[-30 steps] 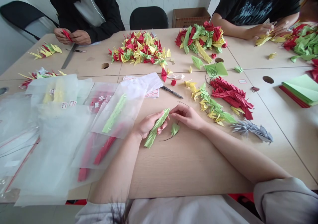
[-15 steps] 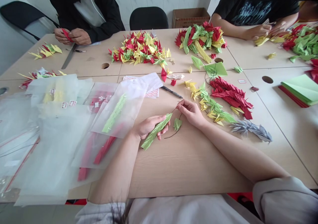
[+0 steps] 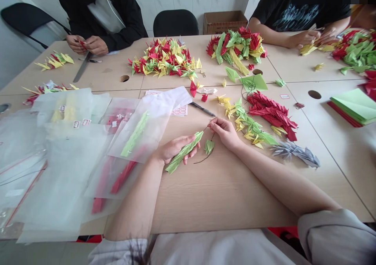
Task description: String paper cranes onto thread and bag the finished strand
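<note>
My left hand [image 3: 174, 149] is closed around a string of folded green paper cranes [image 3: 184, 152], nested tightly into a long bundle and tilted up to the right. From its upper end a dark thread runs to my right hand [image 3: 225, 131], whose thumb and forefinger pinch it. A single green folded paper piece [image 3: 209, 146] lies on the table below the right fingers, with the dark thread [image 3: 202, 160] trailing past it. A black pen [image 3: 202, 108] rests just beyond my hands.
Clear plastic bags [image 3: 67, 171] with paper strings cover the left side. Red strings [image 3: 272, 114], a green and yellow string [image 3: 252, 126] and a grey one [image 3: 296, 153] lie at right, near stacked paper [image 3: 354, 104]. Crane heaps [image 3: 164, 56] stand beyond; two people work across the table.
Both hands stay nearly in place; the left hand and the green string have shifted slightly up and to the left. Across the table, the left person's hands have moved a little over the red paper.
</note>
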A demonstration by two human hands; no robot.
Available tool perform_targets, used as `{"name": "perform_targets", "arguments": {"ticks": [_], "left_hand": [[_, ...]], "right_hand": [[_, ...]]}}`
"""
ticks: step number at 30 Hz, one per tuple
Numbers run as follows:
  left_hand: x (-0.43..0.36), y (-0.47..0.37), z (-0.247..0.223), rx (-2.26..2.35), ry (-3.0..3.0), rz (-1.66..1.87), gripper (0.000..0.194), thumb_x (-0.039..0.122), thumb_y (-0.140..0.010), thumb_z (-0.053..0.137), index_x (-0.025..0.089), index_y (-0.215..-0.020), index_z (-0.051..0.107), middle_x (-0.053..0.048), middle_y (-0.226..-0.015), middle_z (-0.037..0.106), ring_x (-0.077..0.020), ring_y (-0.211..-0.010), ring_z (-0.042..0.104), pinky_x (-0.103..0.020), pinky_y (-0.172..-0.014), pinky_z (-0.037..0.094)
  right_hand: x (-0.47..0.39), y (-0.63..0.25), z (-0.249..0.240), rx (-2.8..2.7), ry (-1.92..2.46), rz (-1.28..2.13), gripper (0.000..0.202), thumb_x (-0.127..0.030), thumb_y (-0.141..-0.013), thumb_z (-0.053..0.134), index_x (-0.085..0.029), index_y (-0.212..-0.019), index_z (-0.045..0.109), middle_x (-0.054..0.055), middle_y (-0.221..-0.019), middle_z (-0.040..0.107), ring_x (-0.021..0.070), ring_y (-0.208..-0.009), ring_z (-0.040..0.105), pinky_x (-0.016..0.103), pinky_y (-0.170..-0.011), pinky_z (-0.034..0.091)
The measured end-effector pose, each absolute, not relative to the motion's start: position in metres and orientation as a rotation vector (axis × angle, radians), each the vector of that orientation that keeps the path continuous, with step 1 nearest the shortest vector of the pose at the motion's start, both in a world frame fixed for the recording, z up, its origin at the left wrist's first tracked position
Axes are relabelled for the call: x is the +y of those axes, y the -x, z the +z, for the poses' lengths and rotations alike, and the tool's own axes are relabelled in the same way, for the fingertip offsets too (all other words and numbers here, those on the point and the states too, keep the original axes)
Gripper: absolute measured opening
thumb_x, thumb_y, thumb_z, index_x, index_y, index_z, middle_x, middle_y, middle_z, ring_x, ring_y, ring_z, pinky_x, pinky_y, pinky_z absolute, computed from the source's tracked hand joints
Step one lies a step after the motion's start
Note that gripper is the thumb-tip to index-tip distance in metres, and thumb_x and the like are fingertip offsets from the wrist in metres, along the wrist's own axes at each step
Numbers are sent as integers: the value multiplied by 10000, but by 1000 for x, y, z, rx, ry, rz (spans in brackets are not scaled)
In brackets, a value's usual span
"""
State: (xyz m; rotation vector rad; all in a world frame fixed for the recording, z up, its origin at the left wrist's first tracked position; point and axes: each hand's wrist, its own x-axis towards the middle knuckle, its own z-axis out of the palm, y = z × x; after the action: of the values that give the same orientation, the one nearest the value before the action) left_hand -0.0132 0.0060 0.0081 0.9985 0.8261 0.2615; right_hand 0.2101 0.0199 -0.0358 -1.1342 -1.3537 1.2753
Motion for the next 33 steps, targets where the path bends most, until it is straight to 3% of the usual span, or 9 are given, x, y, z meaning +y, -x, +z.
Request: {"name": "perform_targets", "arguments": {"ticks": [8, 14, 20, 24, 26, 29, 33], "left_hand": [[9, 28, 12, 1190, -1217, 428, 415, 512, -840, 659, 134, -1006, 695, -58, -877, 658, -175, -840, 661, -318, -816, 552], [9, 23, 14, 1117, -952, 448, 263, 368, -916, 587, 120, -989, 634, -79, -815, 684, -192, -820, 705, -332, -805, 567], [12, 25, 11, 1338, -1200, 653, 296, 401, -895, 583, 140, -1015, 654, -85, -875, 689, -215, -824, 692, -336, -759, 555], [12, 29, 5, 1686, -1854, 849, 382, 316, -856, 621, 175, -1211, 615, -132, -1210, 627, -304, -1170, 564, -438, -1014, 443], [9, 24, 4, 1668, -2105, 909, 449, 217, -856, 583, 177, -1302, 559, -134, -1311, 561, -295, -1265, 488, -435, -1091, 376], [3, 11, 6, 1456, -2206, 817, 406, 127, -875, 471, 187, -1256, 599, -103, -1277, 570, -243, -1194, 545, -377, -1049, 425], [-4, -5, 4, 1207, -2169, 657, 475, 40, -836, 402, 222, -1207, 636, -68, -1241, 607, -213, -1065, 599, -355, -952, 479]], "right_hand": [[20, -210, -31, -1501, 1207, 1253, 354, -514, -873, 595, -164, -868, 650, 19, -757, 619, 153, -709, 551, 273, -660, 427], [19, -209, -29, -1513, 1225, 1193, 372, -519, -866, 607, -154, -900, 668, 49, -837, 663, 168, -765, 592, 292, -721, 468], [17, -207, -35, -1535, 1136, 1049, 275, -436, -891, 601, -196, -1022, 628, 82, -1112, 640, 196, -973, 611, 348, -866, 500], [16, -213, -13, -1605, 1135, 864, 193, -380, -921, 560, -220, -1009, 622, 76, -1127, 615, 205, -1015, 597, 379, -889, 511], [13, -218, 6, -1728, 1134, 877, 201, -377, -930, 547, -218, -1023, 629, 74, -1087, 628, 204, -971, 612, 374, -861, 522], [2, -224, 26, -2125, 1086, 1013, 261, -418, -884, 626, -218, -1051, 642, 72, -1038, 647, 209, -900, 633, 362, -809, 530], [-17, -223, 19, -2483, 1169, 711, 538, -364, -705, 820, -223, -1179, 606, 121, -1182, 606, 305, -1055, 590, 415, -859, 498]]}}
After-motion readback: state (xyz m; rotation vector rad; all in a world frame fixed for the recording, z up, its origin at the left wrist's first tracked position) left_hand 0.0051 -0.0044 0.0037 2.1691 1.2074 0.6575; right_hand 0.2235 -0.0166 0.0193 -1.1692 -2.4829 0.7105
